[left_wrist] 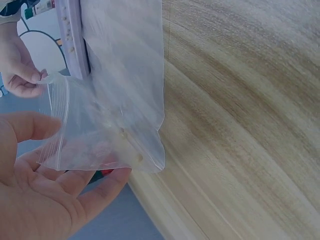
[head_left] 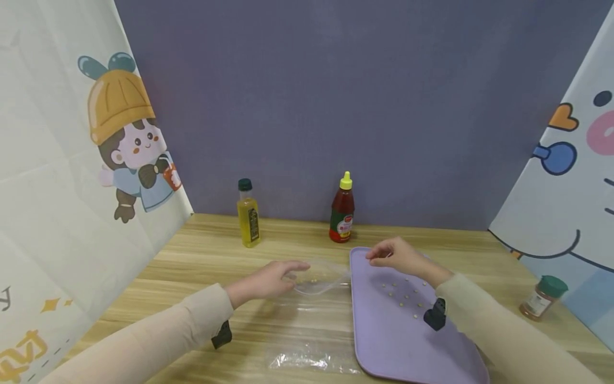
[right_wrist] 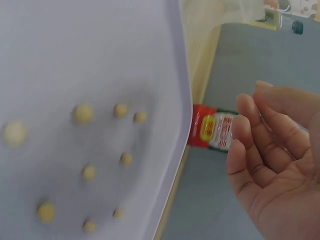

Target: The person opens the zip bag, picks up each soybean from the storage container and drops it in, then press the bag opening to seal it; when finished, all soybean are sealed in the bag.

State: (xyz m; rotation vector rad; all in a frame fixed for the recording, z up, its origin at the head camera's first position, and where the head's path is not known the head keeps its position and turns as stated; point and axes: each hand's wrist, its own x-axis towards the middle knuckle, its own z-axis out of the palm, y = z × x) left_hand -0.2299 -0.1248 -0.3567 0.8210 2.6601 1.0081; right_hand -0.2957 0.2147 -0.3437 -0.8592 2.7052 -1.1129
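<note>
My left hand (head_left: 268, 280) holds a clear zip bag (left_wrist: 115, 100) by its mouth, thumb near the zip strip and fingers along the opposite edge. The mouth gapes, and a few small yellow beans show inside the plastic. The rest of the bag lies flat toward me on the table. Above the far left corner of a purple tray (head_left: 412, 341) is my right hand (head_left: 395, 258), fingers bent and thumb close to the index fingertip. I cannot tell whether a bean sits between those tips. Several small yellow beans (right_wrist: 89, 172) lie scattered on the tray below this hand.
At the back of the wooden table (head_left: 201, 256) stand an oil bottle (head_left: 249, 218) and a red sauce bottle (head_left: 342, 216) with a yellow cap. A green-capped spice jar (head_left: 542, 298) stands right of the tray. A grey-blue panel (head_left: 326, 106) rises behind.
</note>
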